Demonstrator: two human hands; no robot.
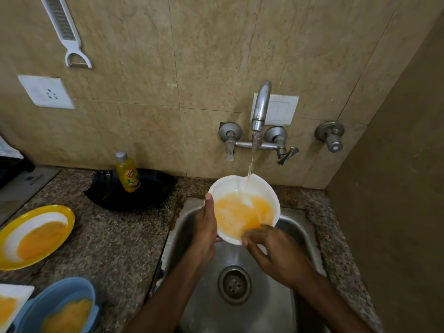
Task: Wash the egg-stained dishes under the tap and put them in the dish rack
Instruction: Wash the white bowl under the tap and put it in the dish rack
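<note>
Dishes wait at the left edge of the frame on the speckled surface point(115, 239): a yellow plate point(36, 236) and, lower down, a blue bowl point(57, 306) and the corner of a white plate point(12, 301), all pooled with egg, so each will likely be slick and needs to be carried level. Just above them, a black tray point(129, 191) with a soap bottle point(127, 173) sits against the wall. Right of that, over the steel sink point(240, 308), the left hand point(204, 231) grips the white bowl point(245, 207) by its left rim, thumb over the edge, while the right hand point(276, 253) has its fingers curled into the bowl's near side, seemingly rubbing at the egg. Water from the tap point(259, 109) falls into the bowl's far side. Wet and eggy, the bowl looks light but slippery and stiff; gripping the rim with a thumb over it seems safest. Room is tight: the wall closes in at right, the basin's rim sits close around it, and no dish rack is in view.
</note>
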